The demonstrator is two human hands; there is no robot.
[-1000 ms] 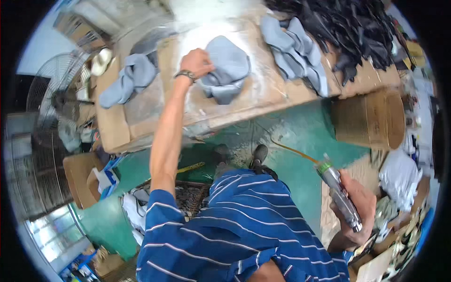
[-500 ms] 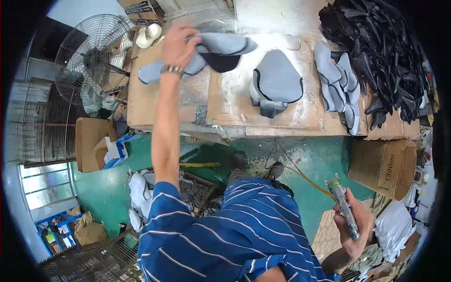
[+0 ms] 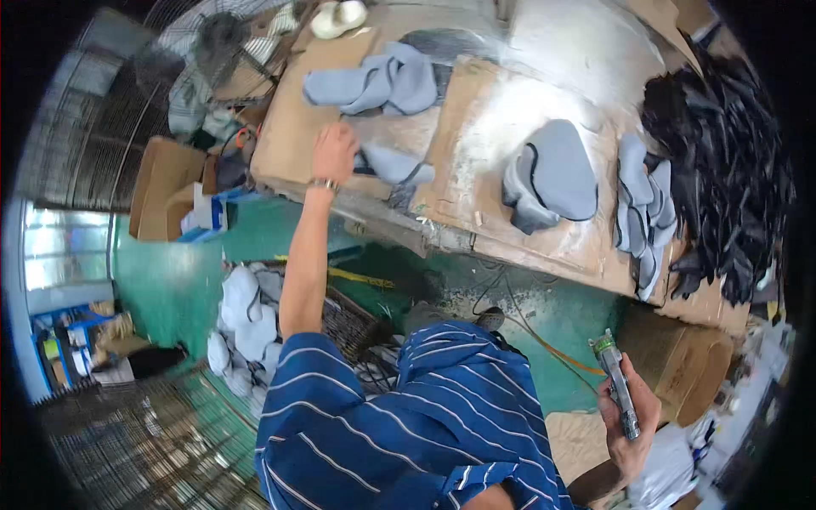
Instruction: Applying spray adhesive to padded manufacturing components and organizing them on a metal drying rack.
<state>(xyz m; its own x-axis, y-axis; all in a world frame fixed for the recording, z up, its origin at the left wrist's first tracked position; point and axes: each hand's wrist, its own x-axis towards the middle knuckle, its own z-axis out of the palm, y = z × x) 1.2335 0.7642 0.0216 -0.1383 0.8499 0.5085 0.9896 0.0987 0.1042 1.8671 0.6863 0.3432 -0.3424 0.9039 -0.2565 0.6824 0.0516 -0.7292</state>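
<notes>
My left hand (image 3: 334,153) is above the near left part of the cardboard-covered worktop, fingers curled and blurred by motion. They appear closed on the end of a grey, dark-edged padded piece (image 3: 398,165), which reaches out to the right. More soft grey pieces (image 3: 378,83) lie in an overlapping pile beyond it. At the lower right, my right hand (image 3: 633,416) grips a slim silver handheld tool (image 3: 618,387) with a green band near its toothed-looking head, held upright away from the worktop. A rounded grey piece with black trim (image 3: 561,174) sits on the white-dusted cardboard.
Grey strips (image 3: 644,204) lie beside a large heap of black pieces (image 3: 722,170) at the right. A cardboard box (image 3: 680,361) stands below the worktop (image 3: 535,251). A wire-guarded fan (image 3: 221,42) is at far left. Grey pieces (image 3: 246,314) are piled low near my left arm.
My left hand has come nearer from the far pile, bringing a grey piece with it. The whole view has turned, tilting the worktop. My right hand still holds the tool.
</notes>
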